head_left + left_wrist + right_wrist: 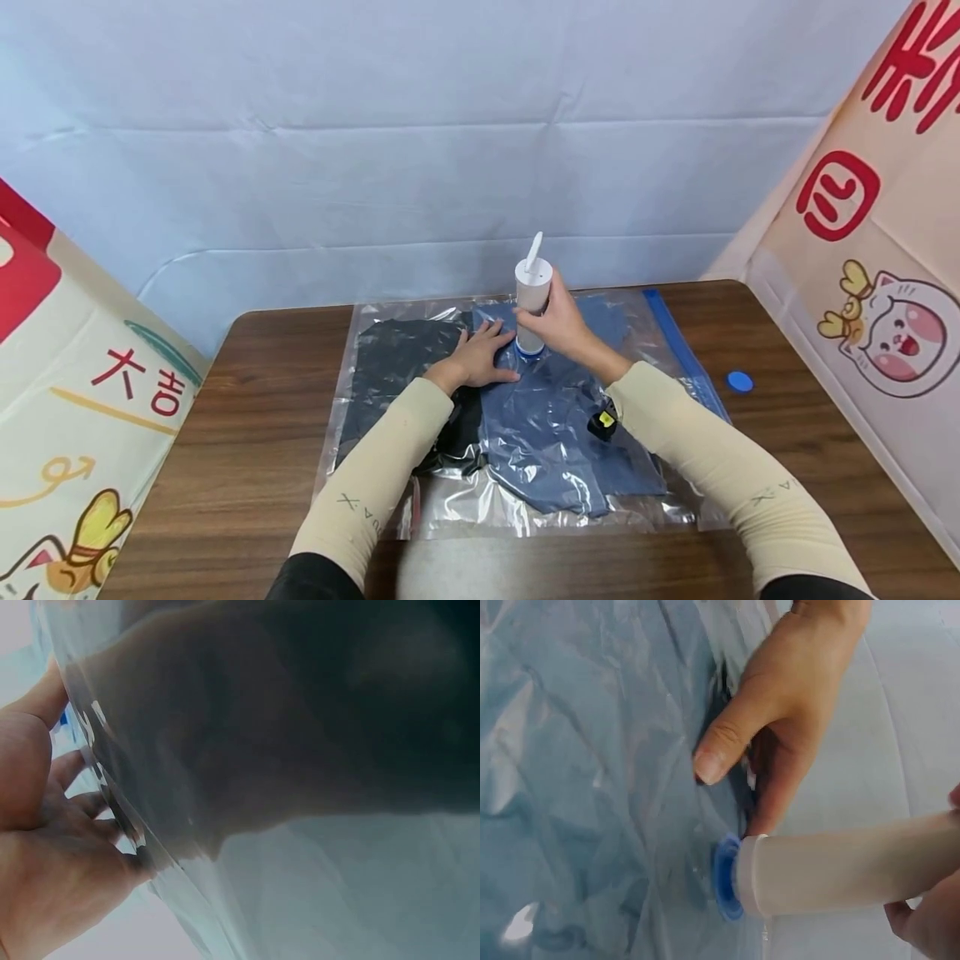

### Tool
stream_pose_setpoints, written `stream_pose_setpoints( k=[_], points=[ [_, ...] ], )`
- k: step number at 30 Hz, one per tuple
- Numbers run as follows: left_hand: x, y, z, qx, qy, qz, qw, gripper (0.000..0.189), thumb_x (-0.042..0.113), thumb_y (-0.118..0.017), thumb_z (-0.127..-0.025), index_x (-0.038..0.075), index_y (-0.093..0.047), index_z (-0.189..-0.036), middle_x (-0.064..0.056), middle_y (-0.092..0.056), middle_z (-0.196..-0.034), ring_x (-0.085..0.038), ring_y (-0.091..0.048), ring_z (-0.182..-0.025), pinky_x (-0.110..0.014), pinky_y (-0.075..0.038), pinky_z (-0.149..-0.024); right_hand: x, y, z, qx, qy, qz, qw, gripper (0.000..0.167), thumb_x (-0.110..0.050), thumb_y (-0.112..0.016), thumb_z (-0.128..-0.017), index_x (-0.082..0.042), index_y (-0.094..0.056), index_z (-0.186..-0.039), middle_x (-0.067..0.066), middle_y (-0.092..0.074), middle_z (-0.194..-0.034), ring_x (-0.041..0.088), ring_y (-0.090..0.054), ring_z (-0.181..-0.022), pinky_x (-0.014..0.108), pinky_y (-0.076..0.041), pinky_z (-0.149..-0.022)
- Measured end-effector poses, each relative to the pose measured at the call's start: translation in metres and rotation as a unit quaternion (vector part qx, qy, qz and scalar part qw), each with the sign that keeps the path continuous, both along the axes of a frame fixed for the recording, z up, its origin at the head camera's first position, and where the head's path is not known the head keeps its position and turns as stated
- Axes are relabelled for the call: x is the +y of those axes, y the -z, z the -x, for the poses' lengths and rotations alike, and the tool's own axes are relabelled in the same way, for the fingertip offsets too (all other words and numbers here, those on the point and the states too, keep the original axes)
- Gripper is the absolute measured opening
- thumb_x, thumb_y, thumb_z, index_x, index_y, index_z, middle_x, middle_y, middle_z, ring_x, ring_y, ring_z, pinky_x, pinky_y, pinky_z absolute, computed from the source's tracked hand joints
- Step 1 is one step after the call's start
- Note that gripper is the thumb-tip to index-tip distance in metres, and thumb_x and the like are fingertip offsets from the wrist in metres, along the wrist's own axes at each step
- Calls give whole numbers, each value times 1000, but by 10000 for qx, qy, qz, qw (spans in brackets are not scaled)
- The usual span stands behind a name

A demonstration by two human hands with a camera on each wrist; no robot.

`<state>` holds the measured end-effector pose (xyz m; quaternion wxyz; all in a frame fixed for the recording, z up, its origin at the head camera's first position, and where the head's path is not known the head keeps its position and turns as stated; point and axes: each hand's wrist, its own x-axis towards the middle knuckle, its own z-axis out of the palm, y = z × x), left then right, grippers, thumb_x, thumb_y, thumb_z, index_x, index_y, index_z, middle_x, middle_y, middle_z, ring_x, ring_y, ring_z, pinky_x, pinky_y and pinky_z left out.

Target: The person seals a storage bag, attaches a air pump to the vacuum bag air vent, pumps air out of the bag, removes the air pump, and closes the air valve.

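Note:
A white hand pump (533, 287) stands upright on the blue valve (727, 877) of a clear vacuum storage bag (517, 527). My right hand (561, 323) grips the pump's barrel, thumb and fingers around it. The pump's white handle (533, 252) sticks up from its top. Just left of the pump, my left hand (476, 358) rests on the bag with fingers spread, thumb pointing toward the valve. Inside the wrinkled plastic lie a folded blue garment (540, 433) and, on the left, a black garment (397, 358).
A round blue cap (739, 382) lies on the wooden table (247, 433), right of the bag. Along the bag's right side runs a blue strip (686, 350). A small black piece with a yellow mark (602, 422) is beside the right wrist. Pale cloth (420, 167) hangs behind the table.

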<state>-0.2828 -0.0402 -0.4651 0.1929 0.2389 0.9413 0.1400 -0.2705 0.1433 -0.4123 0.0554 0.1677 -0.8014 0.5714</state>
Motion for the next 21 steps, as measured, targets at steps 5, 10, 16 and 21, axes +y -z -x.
stream_pose_setpoints(
  k=[5, 10, 16, 21],
  points=[
    [0, 0, 0, -23, -15, 20, 10000, 85, 55, -66, -95, 24, -25, -163, -6, -6, -171, -27, 0, -157, -57, -2, -123, -1, 2, 1, 39, 14, 245, 9997, 78, -16, -74, -95, 0, -22, -151, 25, -52, -130, 41, -55, -117, 61, -45, -100],
    [1, 0, 1, -26, -37, 35, 10000, 85, 55, -66, -95, 24, -26, -163, -5, -6, -171, -27, 0, -157, -57, -2, -123, 3, 1, 0, 126, 159, 130, 9997, 76, -17, -76, -94, -1, -29, -152, 22, -49, -134, 40, -55, -119, 61, -46, -99],
    [1, 0, 1, -56, -67, 68, 9999, 85, 55, -66, -95, 24, -26, -163, -5, -6, -171, -27, 0, -157, -57, -2, -124, 4, -2, 0, 245, 285, -102, 9992, 65, -17, -75, -95, -2, -41, -149, 22, -48, -136, 39, -53, -123, 56, -47, -101],
    [2, -1, 1, -72, -87, 67, 9999, 85, 55, -67, -95, 24, -27, -163, -5, -7, -171, -26, 0, -157, -56, -1, -124, 5, -4, -1, 237, 304, 103, 9992, 60, -2, -64, -97, 6, -32, -147, 29, -47, -137, 44, -51, -122, 57, -42, -104]
  ],
)
